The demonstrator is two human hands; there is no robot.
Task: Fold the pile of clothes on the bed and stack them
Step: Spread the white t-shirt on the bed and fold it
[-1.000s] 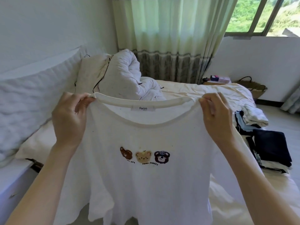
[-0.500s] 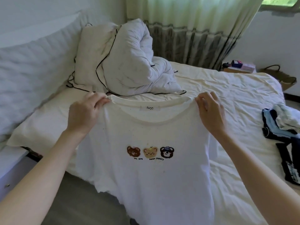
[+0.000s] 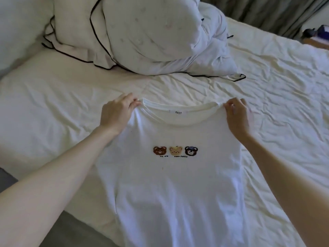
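Head view, T-shirt (image 3: 170, 184) now lowered onto bed (image 3: 276, 107), hands' grip unchanged

The white t-shirt (image 3: 170, 184) runs off the bottom edge of the frame, so its hem is out of sight, and its sleeves are hidden under both forearms. The small print under the three bear faces (image 3: 175, 151) is too small to read. At the upper right edge, a dark blue object (image 3: 320, 32) is blurred and cut off. The curtain (image 3: 267, 13) is cropped by the top edge.
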